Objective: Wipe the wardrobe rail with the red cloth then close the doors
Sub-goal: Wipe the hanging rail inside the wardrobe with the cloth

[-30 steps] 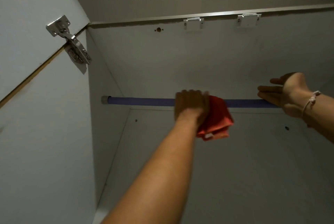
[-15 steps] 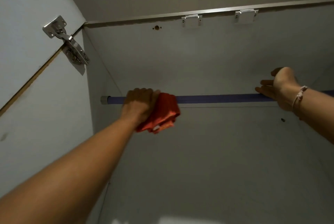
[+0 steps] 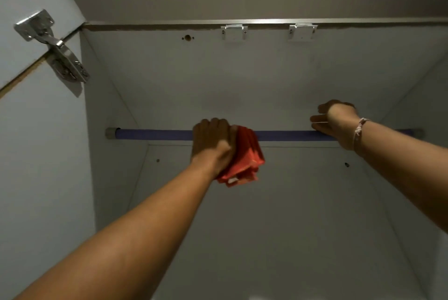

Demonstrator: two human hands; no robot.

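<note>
A blue wardrobe rail (image 3: 155,134) runs left to right across the white wardrobe interior, seen from below. My left hand (image 3: 211,141) is closed around the red cloth (image 3: 244,157) and presses it on the rail near its middle; the cloth hangs below the rail. My right hand (image 3: 333,121), with a pale string bracelet on the wrist, rests on the rail toward its right end, fingers wrapped over it. The open left door (image 3: 29,1) stands at the upper left.
A metal hinge (image 3: 54,46) joins the left door to the wardrobe side panel (image 3: 43,154). Two metal brackets (image 3: 234,31) sit under the top front edge. The back panel (image 3: 278,227) fills the lower view.
My left hand slid the red cloth left along the rail, then back right to the middle. My right hand stayed on the right part of the rail.
</note>
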